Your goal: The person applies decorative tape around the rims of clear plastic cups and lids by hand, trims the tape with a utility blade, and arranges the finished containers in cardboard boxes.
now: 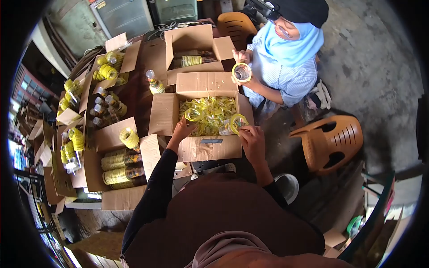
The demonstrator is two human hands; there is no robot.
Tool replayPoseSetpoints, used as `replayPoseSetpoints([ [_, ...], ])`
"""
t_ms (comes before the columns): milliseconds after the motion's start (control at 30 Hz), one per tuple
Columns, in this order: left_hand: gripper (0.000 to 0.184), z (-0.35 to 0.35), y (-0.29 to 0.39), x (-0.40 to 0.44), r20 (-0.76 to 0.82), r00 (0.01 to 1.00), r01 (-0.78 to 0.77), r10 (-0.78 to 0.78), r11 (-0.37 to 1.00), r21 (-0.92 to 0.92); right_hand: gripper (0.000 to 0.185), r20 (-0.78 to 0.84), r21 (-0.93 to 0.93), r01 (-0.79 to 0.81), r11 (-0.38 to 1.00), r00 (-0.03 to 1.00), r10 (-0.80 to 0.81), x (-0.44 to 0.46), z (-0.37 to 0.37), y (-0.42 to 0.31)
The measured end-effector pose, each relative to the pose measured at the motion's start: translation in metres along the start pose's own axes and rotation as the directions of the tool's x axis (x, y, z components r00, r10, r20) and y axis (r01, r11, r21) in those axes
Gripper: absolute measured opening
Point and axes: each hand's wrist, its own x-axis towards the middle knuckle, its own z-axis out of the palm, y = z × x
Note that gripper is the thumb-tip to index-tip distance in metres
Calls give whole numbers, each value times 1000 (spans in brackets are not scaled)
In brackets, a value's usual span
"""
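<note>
- Reaching forward with the left hand [181, 129], wrist near the close left corner of an open carton [210, 149], dark-sleeved forearm slanting up from the lower left.
- Pinching the left cup [193, 115], clear with a yellow rim, at its near-left side, with the left fingers closed on it; hard to tell how each finger lies.
- Bringing the right hand [253, 136] in from the near right, knuckles up, bare wrist angled inward from a dark cuff.
- Gripping the right cup [237, 125] by its yellow rim with bent right fingers, clear body tipped toward the left.
- Holding both cups apart from each other above the yellow strips [208, 107] in the carton.
- Working near a person [286, 67] at the far right, with another yellow-rimmed cup [241, 73] in that person's hand.
- Having stacked yellow-rimmed cups [118, 169] in a box [123, 196] to the left, and a brown surface [149, 60] beneath the cartons.
</note>
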Motion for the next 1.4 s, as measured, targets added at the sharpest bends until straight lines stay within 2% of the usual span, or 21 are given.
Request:
replayPoseSetpoints([
  [67,73,1,-5,1,91,987,127,-132,990,53,18,0,-5,-3,1000,1000,3,-6,-1,-11],
  [200,74,5,-21,-5,135,983,92,-123,971,220,21,-15,-32,1,999,1000,-1,-16,6,-20],
  [233,79,-5,1,-5,215,940,204,-264,942,265,21,-18,-39,1,999,1000,-2,-17,8,-20],
  [367,89,-20,38,-9,68,961,227,-268,905,360,23,35,17,31,999,999,-31,-16,16,-22],
  [433,103,-29,83,-12,166,986,-78,22,939,336,23,60,46,45,998,997,-48,-11,19,-23],
  [467,103,-29,99,-17,153,988,-63,11,938,341,21,86,55,78,995,993,-83,-8,21,-23],
  [500,101,-27,116,-21,281,942,-154,186,979,-132,20,111,66,115,991,986,-121,-4,23,-24],
  [533,99,-26,132,-25,298,868,-166,397,797,-580,20,118,81,132,988,983,-141,-2,27,-24],
  [600,94,-29,168,-29,429,849,-178,308,932,-315,19,187,94,233,968,951,-247,4,36,-24],
  [633,87,-29,177,-31,350,852,-178,390,843,-507,20,198,155,255,954,938,-283,6,40,-24],
  [733,81,-28,158,-30,302,832,-322,465,849,-419,18,228,212,293,932,913,-339,18,41,-27],
  [767,77,-23,156,-37,275,902,-261,332,928,-264,22,183,335,264,905,924,-337,23,41,-26],
  [800,77,-24,163,-42,259,910,-258,323,932,-256,22,186,346,277,896,916,-355,27,41,-23],
  [867,73,-27,175,-49,151,940,-279,306,944,-179,26,227,604,75,793,938,-262,33,40,-15],
  [933,70,-25,186,-54,132,962,-222,241,964,-147,23,201,617,106,780,937,-286,39,40,-14],
  [1000,68,-18,191,-53,57,953,-292,298,952,-88,22,231,363,133,922,946,-227,46,38,-18],
  [1033,63,-13,195,-53,45,966,-253,256,965,-71,27,220,311,212,926,932,-288,50,40,-18],
  [1067,61,-7,195,-51,7,937,-349,349,937,15,27,219,327,228,917,926,-308,53,44,-16],
  [1167,61,13,195,-54,-38,973,-223,227,971,87,26,297,138,299,944,897,-327,51,60,0],
  [1300,61,26,201,-57,46,996,-81,73,976,202,19,368,125,354,927,851,-375,51,57,14],
  [1400,59,42,198,-62,40,994,-111,105,974,198,17,453,139,376,916,799,-396,44,62,37],
])
